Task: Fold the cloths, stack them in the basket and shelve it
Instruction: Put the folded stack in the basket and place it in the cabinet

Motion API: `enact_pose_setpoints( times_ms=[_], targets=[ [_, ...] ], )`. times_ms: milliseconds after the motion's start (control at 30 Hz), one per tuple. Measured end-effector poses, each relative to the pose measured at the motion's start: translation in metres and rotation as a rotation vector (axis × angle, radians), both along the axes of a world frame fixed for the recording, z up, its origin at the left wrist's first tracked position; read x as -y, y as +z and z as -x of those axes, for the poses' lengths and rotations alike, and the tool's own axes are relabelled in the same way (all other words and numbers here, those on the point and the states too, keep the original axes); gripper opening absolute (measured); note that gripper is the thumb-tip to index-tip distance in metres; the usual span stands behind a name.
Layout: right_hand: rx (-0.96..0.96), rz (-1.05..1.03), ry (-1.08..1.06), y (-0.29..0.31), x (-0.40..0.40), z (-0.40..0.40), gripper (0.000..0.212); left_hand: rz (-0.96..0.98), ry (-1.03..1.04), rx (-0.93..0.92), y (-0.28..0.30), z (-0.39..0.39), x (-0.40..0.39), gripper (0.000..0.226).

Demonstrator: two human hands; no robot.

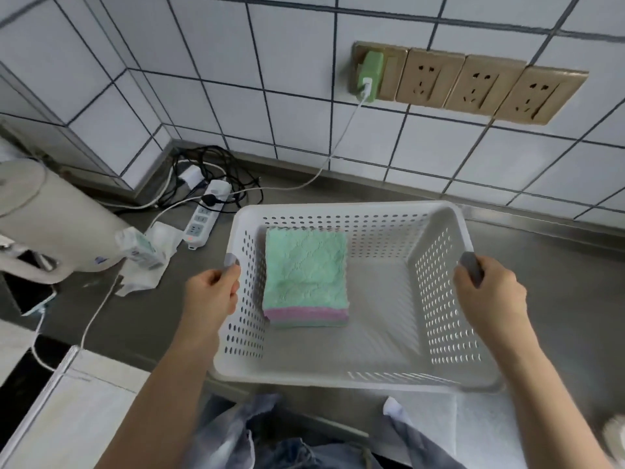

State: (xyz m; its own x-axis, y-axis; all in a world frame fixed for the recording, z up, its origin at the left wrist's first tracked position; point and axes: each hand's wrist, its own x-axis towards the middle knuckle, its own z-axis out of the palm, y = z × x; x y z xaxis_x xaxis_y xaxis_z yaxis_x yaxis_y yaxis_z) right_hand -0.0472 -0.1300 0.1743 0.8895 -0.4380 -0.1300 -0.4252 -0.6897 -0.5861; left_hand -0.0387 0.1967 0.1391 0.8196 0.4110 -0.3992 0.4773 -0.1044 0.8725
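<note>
The basket [355, 370], white perforated plastic, sits over a grey steel counter [558, 282] in front of a tiled wall; whether it rests on the counter or is lifted off it cannot be told. The left hand [211, 294] curls round the grey handle [231, 259] on the basket's left rim, and the right hand [490, 292] is clenched around the matching right handle [471, 267]. Between the two hands, inside the basket and nearer the left wall, lie the folded cloths [304, 275], a mint green one on top with pink and green edges showing beneath. A white power strip [206, 218] and tangled cables lie at the back left.
</note>
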Motion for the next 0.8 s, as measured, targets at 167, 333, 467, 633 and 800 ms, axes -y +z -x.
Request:
enact_pose_setpoints(
  times_ms=[167, 333, 467, 633, 800],
  targets=[
    [0.024, 0.101, 0.052, -0.003, -0.078, 0.002, 0.03, 0.042, -0.01, -0.015, -0.005, 0.017, -0.087, 0.032],
    [0.016, 0.188, -0.032, -0.019, -0.155, 0.008, 0.029, 0.092, -0.099, -0.037, -0.008, 0.02, -0.163, 0.028],
    [0.023, 0.177, -0.052, -0.027, -0.211, 0.015, 0.024, 0.078, -0.101, -0.049, -0.001, 0.021, -0.219, 0.033],
    [0.017, 0.162, -0.043, -0.035, -0.245, 0.014, 0.028, 0.068, -0.036, -0.052, 0.008, 0.03, -0.255, 0.035],
    [0.03, 0.138, 0.085, -0.037, -0.252, -0.003, 0.03, 0.091, 0.117, -0.027, 0.005, 0.05, -0.258, 0.035]
  ],
)
